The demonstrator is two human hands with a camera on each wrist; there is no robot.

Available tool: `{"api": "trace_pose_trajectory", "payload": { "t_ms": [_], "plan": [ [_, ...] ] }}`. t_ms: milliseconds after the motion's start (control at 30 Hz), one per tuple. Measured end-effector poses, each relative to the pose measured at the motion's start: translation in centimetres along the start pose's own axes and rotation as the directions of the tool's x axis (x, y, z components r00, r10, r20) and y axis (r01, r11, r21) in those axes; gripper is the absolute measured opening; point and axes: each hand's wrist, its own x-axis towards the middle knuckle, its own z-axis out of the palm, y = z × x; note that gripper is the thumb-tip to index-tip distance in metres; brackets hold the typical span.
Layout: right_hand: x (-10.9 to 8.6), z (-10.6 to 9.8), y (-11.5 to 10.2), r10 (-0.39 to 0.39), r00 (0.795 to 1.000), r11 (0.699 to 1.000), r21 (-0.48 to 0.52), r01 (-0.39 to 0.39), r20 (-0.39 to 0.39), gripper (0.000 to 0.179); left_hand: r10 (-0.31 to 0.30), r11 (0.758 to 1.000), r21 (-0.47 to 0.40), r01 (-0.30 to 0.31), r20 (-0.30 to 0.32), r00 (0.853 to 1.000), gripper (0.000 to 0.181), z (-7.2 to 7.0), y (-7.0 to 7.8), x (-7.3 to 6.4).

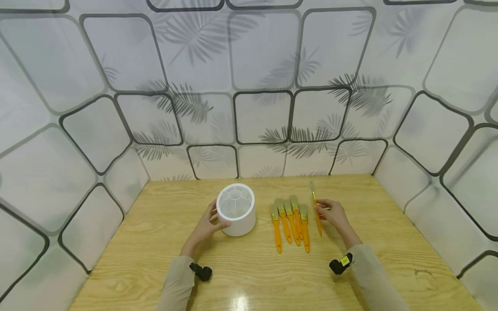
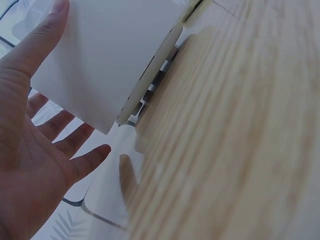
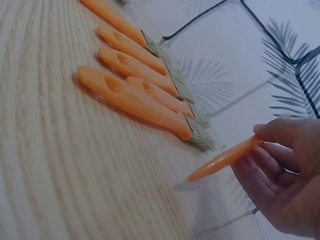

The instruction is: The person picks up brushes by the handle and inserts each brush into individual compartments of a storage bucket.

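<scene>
A white round pen holder (image 1: pixel 246 223) with a divided inside stands on the table, left of centre in the head view. My left hand (image 1: pixel 206 225) holds it by its left side, thumb on the near wall and fingers round the far side. Between thumb and fingers of my right hand (image 1: pixel 332 213) is a flat paintbrush (image 1: pixel 319 223) with an orange handle, pinched with bristles pointing away. The right wrist view shows that brush's handle end (image 3: pixel 212 166) close over the table. Several similar paintbrushes (image 1: pixel 277 236) lie side by side between the hands, bristles toward the back.
The wooden table (image 1: pixel 128 259) reaches back to a patterned curtain (image 1: pixel 260 116), which also runs along both sides. Each wrist carries a small black camera, one on the left (image 1: pixel 201 272) and one on the right (image 1: pixel 340 264).
</scene>
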Motion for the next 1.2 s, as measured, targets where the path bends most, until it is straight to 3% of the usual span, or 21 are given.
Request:
{"api": "trace_pose_trajectory", "payload": {
  "t_ms": [133, 367, 567, 733, 967, 1200],
  "plan": [
    [-0.1, -0.1, -0.2, 0.002, 1.000, 0.999, 0.043, -0.003, 0.020, 0.043, -0.011, 1.000, -0.014, 0.012, 0.006, 1.000, 0.091, -0.1, 0.4, -0.2],
    [-0.3, -0.5, -0.3, -0.001, 0.998, 0.989, 0.147, -0.009, 0.067, 0.046, -0.021, 1.000, -0.009, 0.022, 0.035, 0.999, 0.092, -0.1, 2.9, -1.1],
    [-0.2, -0.6, -0.1, 0.014, 0.996, 0.976, 0.215, -0.032, 0.084, 0.048, -0.024, 1.000, -0.002, 0.024, 0.037, 0.999, 0.091, 0.0, 3.3, -1.3],
    [-0.1, -0.7, -0.1, 0.036, 0.994, 0.965, 0.256, -0.061, 0.104, 0.052, -0.004, 1.000, -0.003, 0.004, 0.035, 0.999, 0.091, -0.1, 2.9, -1.2],
    [0.1, -0.6, -0.2, 0.031, 0.995, 0.959, 0.277, -0.057, 0.099, 0.053, 0.004, 1.000, -0.006, -0.004, 0.015, 1.000, 0.090, -0.2, 0.4, -0.3],
    [0.3, -0.2, -0.8, -0.006, 0.995, 0.952, 0.305, -0.024, 0.097, 0.056, 0.049, 0.999, 0.009, -0.049, -0.008, 0.999, 0.089, 0.0, 0.0, -0.2]
  ]
}}
